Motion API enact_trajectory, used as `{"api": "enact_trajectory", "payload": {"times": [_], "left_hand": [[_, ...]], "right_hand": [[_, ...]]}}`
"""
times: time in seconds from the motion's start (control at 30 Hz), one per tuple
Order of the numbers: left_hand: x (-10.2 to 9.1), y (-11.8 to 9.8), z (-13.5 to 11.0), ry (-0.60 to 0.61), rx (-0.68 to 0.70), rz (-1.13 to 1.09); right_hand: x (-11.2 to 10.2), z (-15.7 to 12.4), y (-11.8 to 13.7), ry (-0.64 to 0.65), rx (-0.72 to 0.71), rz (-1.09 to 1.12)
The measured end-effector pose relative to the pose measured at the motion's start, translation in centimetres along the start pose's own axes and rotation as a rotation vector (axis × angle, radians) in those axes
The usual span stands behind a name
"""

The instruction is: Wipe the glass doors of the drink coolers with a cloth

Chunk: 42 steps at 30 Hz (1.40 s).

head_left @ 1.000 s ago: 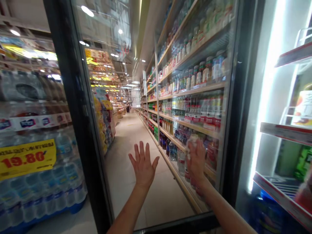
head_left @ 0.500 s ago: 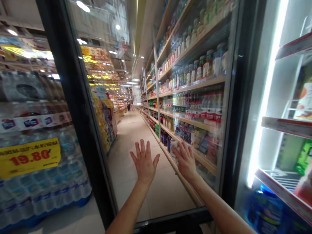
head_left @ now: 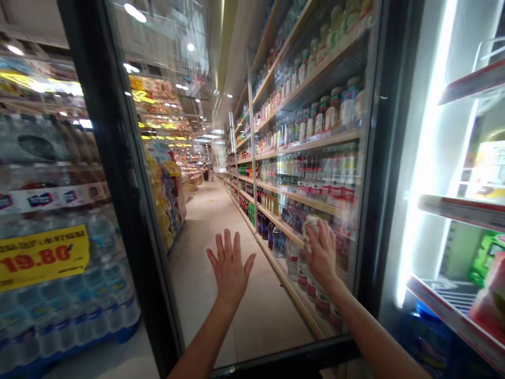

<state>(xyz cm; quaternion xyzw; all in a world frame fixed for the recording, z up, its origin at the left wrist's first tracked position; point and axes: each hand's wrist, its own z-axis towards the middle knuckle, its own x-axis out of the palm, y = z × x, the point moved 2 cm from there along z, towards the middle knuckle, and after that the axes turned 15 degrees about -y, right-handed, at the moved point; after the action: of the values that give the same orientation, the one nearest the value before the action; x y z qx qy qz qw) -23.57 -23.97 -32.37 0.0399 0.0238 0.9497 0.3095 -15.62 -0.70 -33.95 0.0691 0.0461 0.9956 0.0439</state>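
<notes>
In front of me is a glass door (head_left: 213, 326) in a black frame, with an aisle and shelves showing through it. My left hand (head_left: 230, 266) lies spread against the pane at lower middle, its fingers stretched apart and nothing in it. My right hand (head_left: 324, 252) presses a crumpled whitish cloth (head_left: 311, 229) to the glass, right of centre. The fingers are bent over the cloth and partly hide it.
To the right stands a lit refrigerated case with wire shelves (head_left: 453, 205) and drinks. Packs of bottled water (head_left: 71, 310) with a yellow price sign (head_left: 43, 255) are stacked at left. Beyond the glass run bottle shelves (head_left: 311, 142). A person (head_left: 205, 172) is far down the aisle.
My right hand has moved the cloth to the right and slightly up across the glass. My left hand stays spread on the pane. The view has shifted slightly.
</notes>
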Motion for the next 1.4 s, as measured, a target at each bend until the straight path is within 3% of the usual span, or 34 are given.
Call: {"api": "enact_trajectory", "payload": {"times": [0.07,0.13,0.2,0.3,0.37,0.43,0.5,0.57,0.63,0.7,0.8,0.9,1.0,1.07,1.17,1.23,1.3,1.37,1.4], "left_hand": [[0.1,0.0,0.0,0.003,0.005,0.003],[0.1,0.0,0.0,0.001,0.008,0.003],[0.0,0.0,0.0,-0.007,0.012,-0.001],[-0.1,0.1,0.1,-0.014,0.021,0.0],[0.0,0.1,0.1,-0.004,0.027,0.005],[0.1,0.2,0.0,0.01,0.025,0.006],[0.1,0.2,-0.2,0.014,0.022,0.001],[-0.1,0.2,-0.3,0.01,0.019,-0.006],[-0.4,0.1,-0.1,0.012,0.006,-0.018],[-0.7,-0.4,0.4,-0.006,0.013,-0.062],[-0.4,-2.4,2.0,-0.066,0.151,-0.245],[1.2,-5.3,3.9,-0.075,0.315,-0.365],[3.2,-6.8,5.2,-0.087,0.4,-0.304],[3.6,-6.0,5.8,-0.107,0.436,-0.255],[2.6,-1.4,7.3,-0.139,0.393,-0.173],[1.4,2.5,8.8,-0.194,0.256,-0.089],[0.6,5.2,9.8,-0.265,0.063,-0.024],[0.5,4.8,9.1,-0.258,0.096,-0.045],[0.8,3.5,8.1,-0.217,0.213,-0.089]], "right_hand": [[-0.3,1.2,-2.1,-0.144,0.228,-0.088],[-0.2,2.1,-2.5,-0.216,0.345,-0.128],[0.2,2.2,-0.9,-0.171,0.245,-0.09],[0.7,0.9,2.3,0.029,-0.102,0.054],[0.6,0.5,2.0,0.059,-0.171,0.078],[0.4,1.2,-0.3,-0.037,-0.022,0.022],[0.3,2.9,-2.7,-0.188,0.236,-0.056],[0.7,4.6,-3.1,-0.275,0.408,-0.086],[1.4,5.6,-0.6,-0.218,0.384,-0.028],[1.9,5.5,3.7,-0.057,0.219,0.121],[1.9,3.8,9.5,0.13,0.059,0.398],[1.1,2.7,10.9,0.141,0.22,0.671],[0.8,3.7,8.7,-0.027,0.455,0.821],[0.8,5.2,6.4,-0.175,0.441,0.709],[1.5,7.3,3.2,-0.234,0.246,0.329],[2.1,7.7,1.7,-0.192,0.119,0.138],[2.7,7.5,1.0,-0.174,0.033,0.031],[3.0,7.1,1.0,-0.182,-0.014,-0.029],[3.0,6.9,1.0,-0.19,-0.024,-0.046]]}}
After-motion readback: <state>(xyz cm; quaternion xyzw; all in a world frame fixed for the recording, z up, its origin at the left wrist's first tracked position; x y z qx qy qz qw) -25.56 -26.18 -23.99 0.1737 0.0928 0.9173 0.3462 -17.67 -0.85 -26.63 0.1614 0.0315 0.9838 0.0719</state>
